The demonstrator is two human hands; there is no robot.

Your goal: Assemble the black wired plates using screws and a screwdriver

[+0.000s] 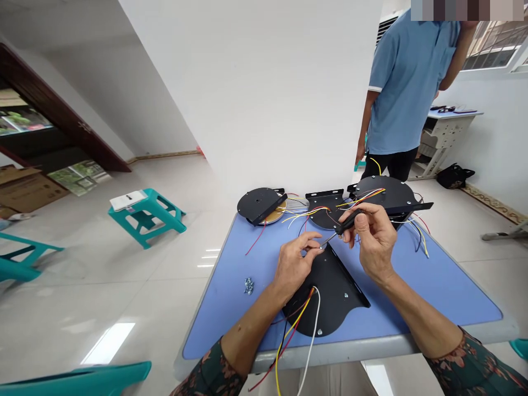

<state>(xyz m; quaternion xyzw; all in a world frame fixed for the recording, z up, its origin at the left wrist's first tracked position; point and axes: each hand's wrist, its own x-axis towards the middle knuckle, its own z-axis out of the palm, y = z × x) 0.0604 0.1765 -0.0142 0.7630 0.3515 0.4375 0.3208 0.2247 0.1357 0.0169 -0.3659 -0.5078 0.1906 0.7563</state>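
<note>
My right hand [371, 240] is shut on a black-handled screwdriver [347, 223], with its thin steel shaft pointing down and left. At the shaft's tip, my left hand [293, 267] pinches a small metal fastener [320, 247]. Below both hands lies a black metal disc with a bracket [334, 294], with red, yellow and white wires [299, 330] trailing from it. Several similar wired black discs [259, 204] [385, 192] lie along the far side of the blue table [231, 313]. A small cluster of metal nuts [248, 285] sits left of my hands.
A person in a blue polo shirt [406, 82] stands beyond the table. Teal stools [146, 214] stand on the tiled floor at left, near a cardboard box [25, 190]. A white desk [443, 129] and a black bag [454, 176] are at right.
</note>
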